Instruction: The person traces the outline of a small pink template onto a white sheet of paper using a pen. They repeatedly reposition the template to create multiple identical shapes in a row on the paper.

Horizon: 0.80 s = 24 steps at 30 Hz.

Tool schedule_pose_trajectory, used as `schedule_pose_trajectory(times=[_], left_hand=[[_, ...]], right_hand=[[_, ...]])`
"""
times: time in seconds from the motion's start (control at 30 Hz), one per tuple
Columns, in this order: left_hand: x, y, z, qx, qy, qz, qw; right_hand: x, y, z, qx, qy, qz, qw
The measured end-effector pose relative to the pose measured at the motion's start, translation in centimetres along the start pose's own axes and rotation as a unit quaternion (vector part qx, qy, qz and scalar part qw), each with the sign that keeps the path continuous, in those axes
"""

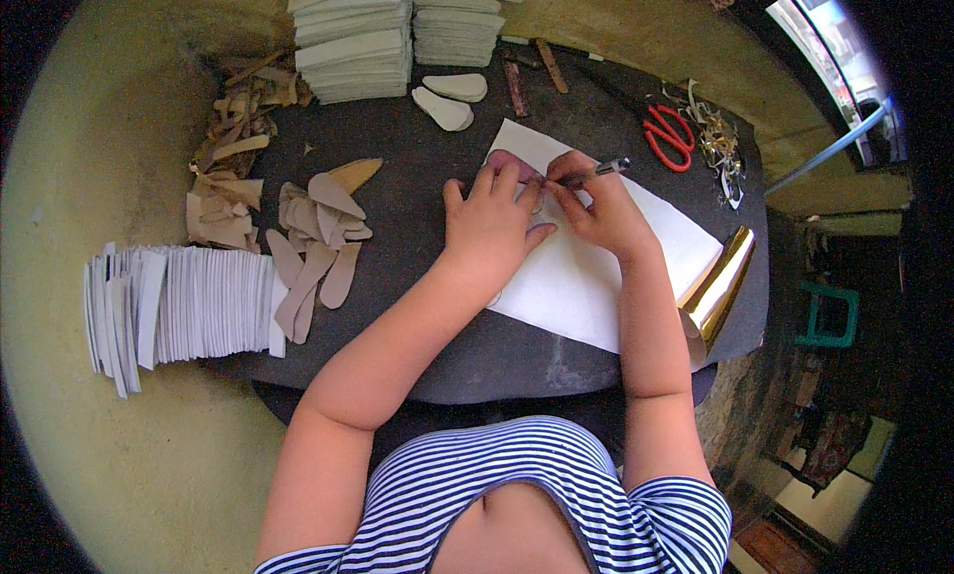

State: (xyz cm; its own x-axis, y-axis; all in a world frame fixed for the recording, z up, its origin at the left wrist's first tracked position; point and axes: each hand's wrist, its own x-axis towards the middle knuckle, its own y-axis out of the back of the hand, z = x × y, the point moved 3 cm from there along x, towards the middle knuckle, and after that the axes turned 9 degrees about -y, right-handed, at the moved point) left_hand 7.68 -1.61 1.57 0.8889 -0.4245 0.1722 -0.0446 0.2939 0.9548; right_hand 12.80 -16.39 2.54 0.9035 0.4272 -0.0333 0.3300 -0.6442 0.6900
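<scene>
Tracing seems the step in hand: at the frame's upper centre, the left hand [490, 219], fingers spread, presses a rounded mauve template [513, 161], too covered to make out fully, onto a large white sheet [571, 296], while the right hand [608, 208] pinches a slim clear-barrelled pen [599, 171]. The next move likely calls for steady pressure along the edge.

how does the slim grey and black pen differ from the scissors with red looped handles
The slim grey and black pen is held in the right hand, while the scissors with red looped handles lie unheld on the black cloth-like tabletop. The pen is one straight stick; the scissors have two rounded loops. The pen is also narrower than the scissors' handle end. Both are in the right half of the picture.
</scene>
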Motion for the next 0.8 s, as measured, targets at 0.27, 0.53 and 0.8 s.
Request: schedule_pose_trajectory(times=[0.27,0.53,0.8], left_hand=[[0.4,0.5,-0.7,-0.045,0.003,0.005,0.999],[1.2,1.0,-2.8,-0.086,0.013,-0.017,0.996],[1.9,1.5,-3.6,-0.153,0.007,-0.075,0.985]], right_hand=[[0.1,0.4,0.8,0.033,-0.021,0.003,0.999],[0.0,0.3,1.1,0.051,-0.021,0.013,0.998],[-0.3,0.3,0.6,0.036,0.014,0.004,0.999]])
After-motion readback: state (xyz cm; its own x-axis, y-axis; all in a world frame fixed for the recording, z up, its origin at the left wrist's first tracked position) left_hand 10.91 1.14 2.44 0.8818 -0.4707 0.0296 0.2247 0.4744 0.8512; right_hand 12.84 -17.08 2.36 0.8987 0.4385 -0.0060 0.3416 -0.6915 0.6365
